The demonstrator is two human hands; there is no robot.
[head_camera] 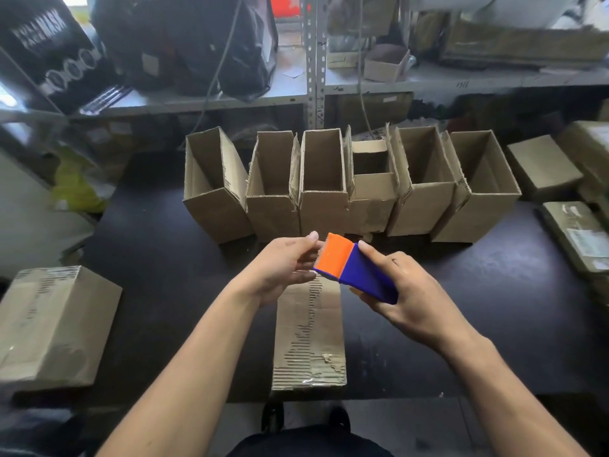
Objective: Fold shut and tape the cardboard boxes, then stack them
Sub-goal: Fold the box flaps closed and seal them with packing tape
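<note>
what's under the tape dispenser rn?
Under the tape dispenser, gripped by both hands, lies a closed cardboard box on the black table. The box's far end is hidden by the hands and dispenser.

black table (158, 258) | open boxes (323, 186) in row | closed boxes (52, 324)

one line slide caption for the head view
Both hands hold a blue-and-orange tape dispenser over a closed box, six open boxes behind.

Open cardboard boxes: six, standing in one row across the far part of the desk (158, 258), from the leftmost (216, 189) to the rightmost (478, 189). Closed boxes: one at the near edge, centre (309, 338); one at the near left corner (52, 324); one toward the far right edge (543, 166). Tape dispensers: one (354, 268). Hands: two.
</note>
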